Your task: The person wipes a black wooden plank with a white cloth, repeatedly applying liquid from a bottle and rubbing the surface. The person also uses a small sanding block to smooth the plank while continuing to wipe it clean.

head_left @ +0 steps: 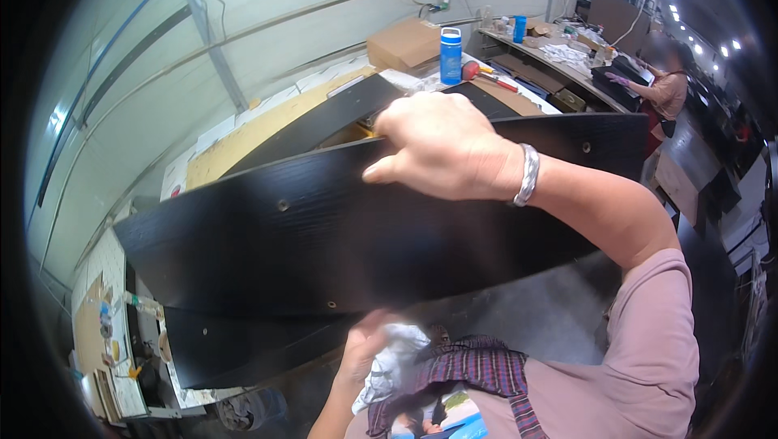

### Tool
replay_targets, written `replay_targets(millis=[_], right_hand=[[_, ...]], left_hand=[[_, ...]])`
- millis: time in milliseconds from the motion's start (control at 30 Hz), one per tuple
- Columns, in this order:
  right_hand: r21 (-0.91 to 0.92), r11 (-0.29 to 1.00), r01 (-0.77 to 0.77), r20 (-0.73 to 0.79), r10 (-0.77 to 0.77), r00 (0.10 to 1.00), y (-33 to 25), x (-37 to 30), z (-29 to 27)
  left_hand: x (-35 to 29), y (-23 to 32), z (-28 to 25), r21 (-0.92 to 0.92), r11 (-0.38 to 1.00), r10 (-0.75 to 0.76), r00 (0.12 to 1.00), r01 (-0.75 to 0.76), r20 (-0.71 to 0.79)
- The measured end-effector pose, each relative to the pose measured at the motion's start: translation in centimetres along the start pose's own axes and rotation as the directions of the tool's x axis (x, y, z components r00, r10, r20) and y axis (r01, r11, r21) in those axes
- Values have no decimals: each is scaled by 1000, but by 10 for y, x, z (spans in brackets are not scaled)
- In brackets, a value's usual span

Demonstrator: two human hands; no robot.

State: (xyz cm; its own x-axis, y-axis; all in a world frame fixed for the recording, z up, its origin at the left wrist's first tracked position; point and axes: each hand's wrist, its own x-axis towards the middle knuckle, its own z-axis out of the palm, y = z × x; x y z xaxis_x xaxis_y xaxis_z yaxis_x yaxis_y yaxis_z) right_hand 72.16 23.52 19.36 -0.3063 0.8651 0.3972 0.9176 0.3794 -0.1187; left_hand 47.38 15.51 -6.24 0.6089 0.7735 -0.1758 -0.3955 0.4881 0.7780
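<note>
A long black wood-grain panel (243,252) with small metal-ringed holes stands tilted in front of me, stretching across most of the view. My right hand (442,147), a silver bracelet at its wrist, is closed over the panel's upper edge; some fingertips are hidden behind it. Below the panel's lower edge, close to my body, my left hand (356,358) is closed on a crumpled white cloth (393,362). Its fingers are slightly blurred. Beneath the tilted panel lies a second black panel (235,350), partly covered by the first.
Behind the panel, a bench carries another black board (316,119), a cardboard box (403,43), a blue bottle (450,56) and a red-handled tool (498,82). A cluttered worktable (559,58) stands farther back. At the far right, a person (668,86) handles a black piece.
</note>
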Motion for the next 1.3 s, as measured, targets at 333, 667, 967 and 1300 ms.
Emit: replay_targets(millis=[333,667,967,1300], right_hand=[[175,954,-243,58,236,970,26,-61,16],[726,440,-529,172,628,759,105,-242,47],[870,214,-444,70,838,541,238,-346,29],[851,67,-521,96,956,278,417,-449,2]], left_hand=[[-35,10,23,219,968,140,986,-119,-85],[1,9,71,412,911,-99,982,23,162],[144,-47,180,698,715,-260,936,23,236],[303,-167,313,652,747,-430,842,129,326]])
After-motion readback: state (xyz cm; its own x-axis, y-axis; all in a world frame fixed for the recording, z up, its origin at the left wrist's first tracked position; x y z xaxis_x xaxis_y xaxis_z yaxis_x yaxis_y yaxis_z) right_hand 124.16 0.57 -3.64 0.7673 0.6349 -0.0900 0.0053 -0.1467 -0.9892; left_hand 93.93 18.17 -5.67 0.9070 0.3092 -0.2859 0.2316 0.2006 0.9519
